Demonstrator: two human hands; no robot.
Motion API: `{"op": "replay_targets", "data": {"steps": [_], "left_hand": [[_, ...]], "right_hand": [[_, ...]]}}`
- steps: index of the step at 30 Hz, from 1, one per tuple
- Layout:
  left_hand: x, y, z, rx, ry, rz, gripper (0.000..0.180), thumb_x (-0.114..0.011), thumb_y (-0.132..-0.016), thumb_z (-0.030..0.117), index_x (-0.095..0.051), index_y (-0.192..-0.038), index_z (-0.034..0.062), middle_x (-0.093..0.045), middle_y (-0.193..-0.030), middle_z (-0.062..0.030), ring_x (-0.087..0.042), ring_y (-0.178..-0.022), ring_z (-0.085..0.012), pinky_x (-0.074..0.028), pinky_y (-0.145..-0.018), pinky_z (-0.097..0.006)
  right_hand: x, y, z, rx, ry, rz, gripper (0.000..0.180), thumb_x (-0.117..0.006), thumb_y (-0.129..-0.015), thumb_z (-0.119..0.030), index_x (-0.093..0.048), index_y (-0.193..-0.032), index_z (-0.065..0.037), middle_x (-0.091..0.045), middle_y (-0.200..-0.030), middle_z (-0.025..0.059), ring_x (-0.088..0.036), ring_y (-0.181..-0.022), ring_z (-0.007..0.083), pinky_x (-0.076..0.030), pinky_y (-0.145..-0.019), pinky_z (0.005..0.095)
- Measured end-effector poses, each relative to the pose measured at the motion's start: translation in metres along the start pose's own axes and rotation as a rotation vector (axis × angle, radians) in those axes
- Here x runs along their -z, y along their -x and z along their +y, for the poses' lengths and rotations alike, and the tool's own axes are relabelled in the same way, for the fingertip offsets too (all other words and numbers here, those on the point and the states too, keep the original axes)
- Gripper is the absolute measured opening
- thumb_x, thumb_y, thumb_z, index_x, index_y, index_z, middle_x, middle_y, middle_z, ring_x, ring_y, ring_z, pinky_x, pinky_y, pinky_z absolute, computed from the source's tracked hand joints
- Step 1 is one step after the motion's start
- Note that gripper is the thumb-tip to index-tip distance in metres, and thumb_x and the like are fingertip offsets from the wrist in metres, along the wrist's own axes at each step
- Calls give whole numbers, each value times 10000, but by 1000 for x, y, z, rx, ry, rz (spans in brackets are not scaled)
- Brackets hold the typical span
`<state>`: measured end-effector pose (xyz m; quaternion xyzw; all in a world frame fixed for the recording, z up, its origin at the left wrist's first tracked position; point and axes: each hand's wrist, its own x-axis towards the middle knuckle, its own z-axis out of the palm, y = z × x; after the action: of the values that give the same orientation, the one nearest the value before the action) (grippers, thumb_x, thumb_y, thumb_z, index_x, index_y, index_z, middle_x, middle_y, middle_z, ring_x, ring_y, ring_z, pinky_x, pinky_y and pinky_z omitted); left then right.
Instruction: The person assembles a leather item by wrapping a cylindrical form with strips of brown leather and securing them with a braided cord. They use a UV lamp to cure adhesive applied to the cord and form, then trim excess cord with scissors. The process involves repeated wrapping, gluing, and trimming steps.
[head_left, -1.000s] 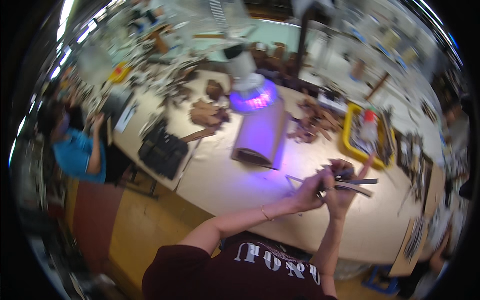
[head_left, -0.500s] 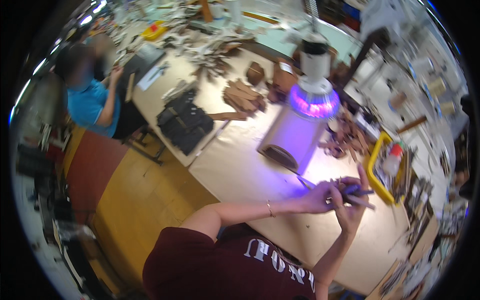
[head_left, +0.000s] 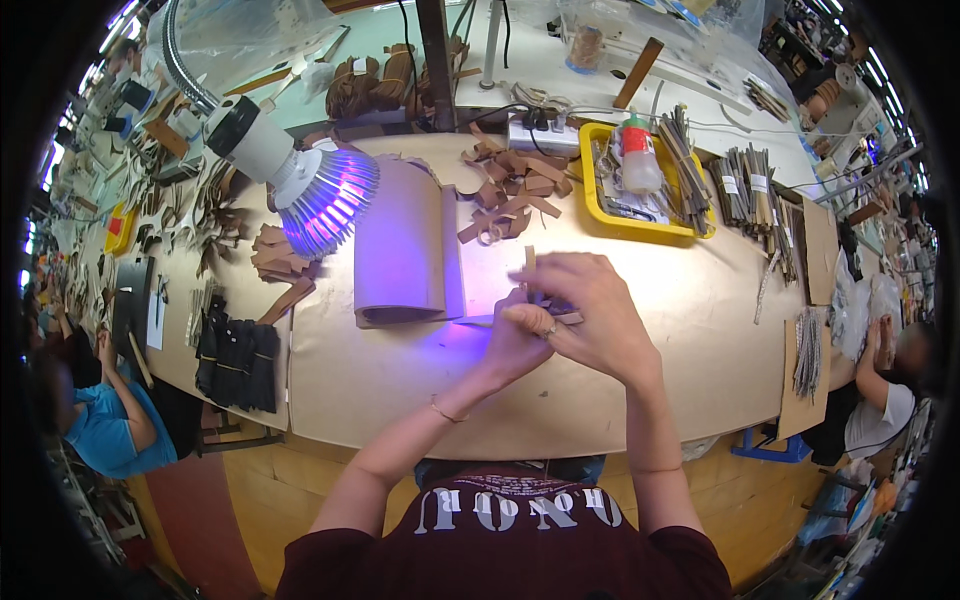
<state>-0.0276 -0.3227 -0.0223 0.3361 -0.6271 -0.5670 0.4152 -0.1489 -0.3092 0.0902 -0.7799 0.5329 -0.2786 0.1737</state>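
Grasping thin, flat grey-brown strips [head_left: 571,318], the left hand [head_left: 510,337] and right hand [head_left: 603,312] meet above the pale tan surface [head_left: 400,385]; the strips are probably light and pliable, best pinched mid-length. A yellow plastic tray [head_left: 640,234] contains a translucent, red-labelled bottle [head_left: 641,172] and slender brown sticks [head_left: 686,170].

Yellow floor [head_left: 290,500] fronts the tan worktable [head_left: 680,370]; a violet-lit lamp [head_left: 325,200] leans over it — beyond it, a white bench [head_left: 755,150] and, probably, ceiling tubes [head_left: 885,78].
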Motion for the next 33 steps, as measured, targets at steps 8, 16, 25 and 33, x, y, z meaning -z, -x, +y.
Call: {"op": "replay_targets", "data": {"steps": [8,16,25,33], "left_hand": [[-7,-1,-15,-71,189,5,248,-683,-846,143,-613,-1023,-17,-615,-762,-5,-582,-712,-90,-480,-633,-257],[-6,-5,11,-40,74,138,238,-609,-939,220,-587,-1036,4,-514,-697,31,-466,-620,-41,-385,-537,-233],[21,-38,52,163,694,53,236,-548,-1002,267,-541,-1051,37,-325,-619,87,-307,-503,-33,-293,-454,-197],[48,-40,35,283,969,103,225,-455,-1035,297,-566,-1035,102,-286,-619,75,-263,-482,-22,-274,-421,-177]], "right_hand": [[8,-2,-8,255,282,61,599,-613,-871,-484,-542,-1332,-107,-508,-1344,198,-504,-1236,340,-328,-1065,472],[-10,-5,1,230,116,-190,578,-480,-940,-515,-589,-1241,-33,-601,-1212,219,-504,-1221,365,-305,-1072,516],[-55,45,52,-316,-775,-94,1122,-811,-690,-543,-233,-1505,-31,-539,-1288,212,-535,-1178,281,-406,-1014,382],[-54,117,52,-540,-891,-118,331,-587,-970,-274,-644,-1078,34,-605,-780,-3,-472,-679,35,-394,-601,197]]}}
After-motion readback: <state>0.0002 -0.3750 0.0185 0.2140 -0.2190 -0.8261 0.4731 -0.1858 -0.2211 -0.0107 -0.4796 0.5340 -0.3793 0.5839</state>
